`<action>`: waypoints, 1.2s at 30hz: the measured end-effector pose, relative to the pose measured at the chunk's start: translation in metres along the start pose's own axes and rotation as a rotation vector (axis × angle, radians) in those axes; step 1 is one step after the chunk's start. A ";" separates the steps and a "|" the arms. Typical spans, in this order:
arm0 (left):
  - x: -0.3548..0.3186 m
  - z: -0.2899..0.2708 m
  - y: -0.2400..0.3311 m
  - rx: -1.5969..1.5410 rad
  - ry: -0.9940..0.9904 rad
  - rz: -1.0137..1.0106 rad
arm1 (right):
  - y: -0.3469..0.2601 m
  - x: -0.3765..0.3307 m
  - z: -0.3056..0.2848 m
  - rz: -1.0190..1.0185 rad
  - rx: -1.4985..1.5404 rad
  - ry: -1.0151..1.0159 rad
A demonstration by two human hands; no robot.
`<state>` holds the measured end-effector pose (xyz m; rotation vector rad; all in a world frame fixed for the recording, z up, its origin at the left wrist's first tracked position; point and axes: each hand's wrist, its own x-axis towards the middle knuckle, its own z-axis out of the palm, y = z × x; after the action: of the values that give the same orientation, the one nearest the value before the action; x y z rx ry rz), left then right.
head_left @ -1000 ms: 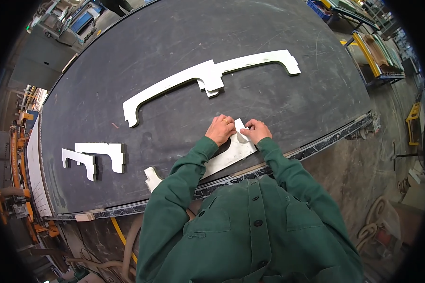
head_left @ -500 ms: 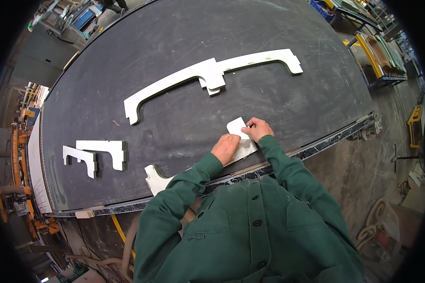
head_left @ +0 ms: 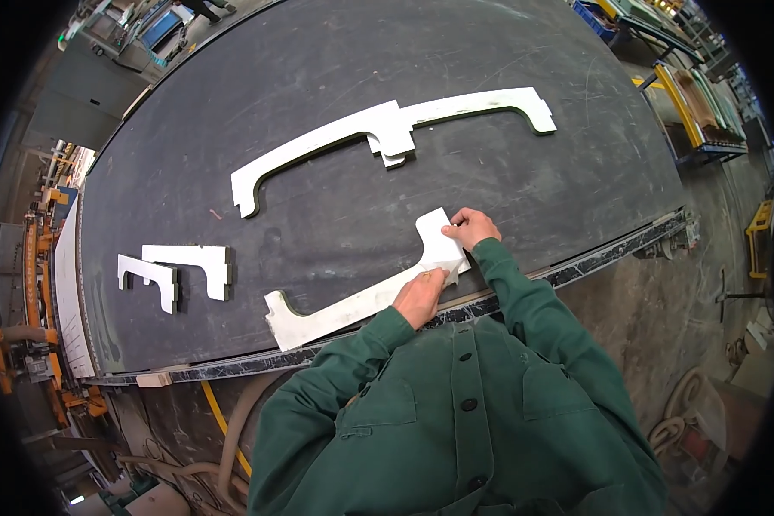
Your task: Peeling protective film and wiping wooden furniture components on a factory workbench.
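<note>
A long white arched panel piece [head_left: 353,303] lies at the near edge of the dark tabletop, its two ends turned away from me. My left hand [head_left: 419,299] pinches a thin, pale film [head_left: 443,268] folded back over the piece near its right end. Beyond the fold, that end looks brighter and smoother than the rest. Along the right end's outer edge, my right hand [head_left: 476,229] grips the piece, thumb on top; the fingertips below are partly hidden.
Two long white arched pieces [head_left: 318,146] [head_left: 473,101] overlap farther back on the dark table [head_left: 335,232]. Smaller white bracket-shaped pieces [head_left: 189,255] [head_left: 156,279] lie at left. A small wooden block [head_left: 153,379] sits at the front edge. A yellow-framed rack [head_left: 692,107] stands at right.
My left hand has moved toward me, drawing the film back off the right end of the piece. My right hand stays at that end. More of the piece now shows.
</note>
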<state>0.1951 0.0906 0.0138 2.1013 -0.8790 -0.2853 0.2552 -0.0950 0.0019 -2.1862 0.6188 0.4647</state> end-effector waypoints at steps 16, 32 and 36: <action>-0.043 -0.034 0.017 -0.122 0.083 -0.097 | -0.002 -0.001 0.002 -0.043 -0.033 0.014; -0.175 -0.130 -0.028 -0.390 0.491 -0.417 | 0.006 0.005 0.006 -0.061 -0.047 0.001; -0.214 -0.174 -0.036 -0.360 0.664 -0.523 | 0.007 0.008 0.009 -0.066 -0.050 -0.004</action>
<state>0.1391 0.3553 0.0763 1.8607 0.1131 0.0034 0.2566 -0.0941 -0.0119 -2.2454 0.5366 0.4539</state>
